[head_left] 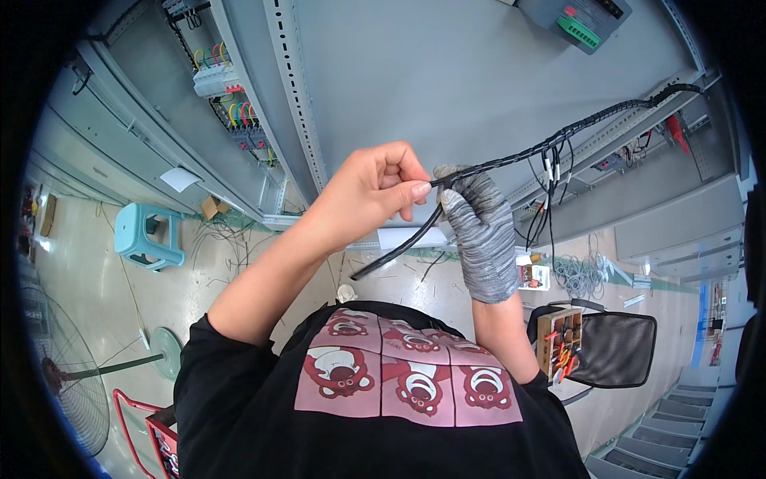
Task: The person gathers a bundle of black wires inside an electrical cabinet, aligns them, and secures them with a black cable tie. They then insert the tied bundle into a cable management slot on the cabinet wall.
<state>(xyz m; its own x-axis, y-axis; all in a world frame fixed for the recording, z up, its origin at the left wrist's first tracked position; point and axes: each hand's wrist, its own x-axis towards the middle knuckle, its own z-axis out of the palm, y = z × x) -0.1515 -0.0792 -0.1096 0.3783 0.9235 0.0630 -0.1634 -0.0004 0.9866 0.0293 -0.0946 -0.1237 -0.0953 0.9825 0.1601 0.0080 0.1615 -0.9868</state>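
Observation:
A black wrapped cable bundle [523,156] runs from the upper right of the cabinet to the middle, where my hands meet. My right hand [483,231], in a grey knitted glove, is closed around it with the thumb on the near side. Past the glove, a loose black cable end [396,251] hangs down to the left. My bare left hand [379,188] is closed in a pinch just left of the glove, its thumb and forefinger on a thin black strip [434,183] at the bundle. Whether that strip is wrap or a tie, I cannot tell.
Several thin wires with white sleeves [550,172] hang from the bundle. Grey cabinet panels [479,72] stand in front. On the floor are a blue stool [149,234], a wooden tool box [558,339], a black mesh chair [614,351], a fan [72,379] and coiled wire [578,275].

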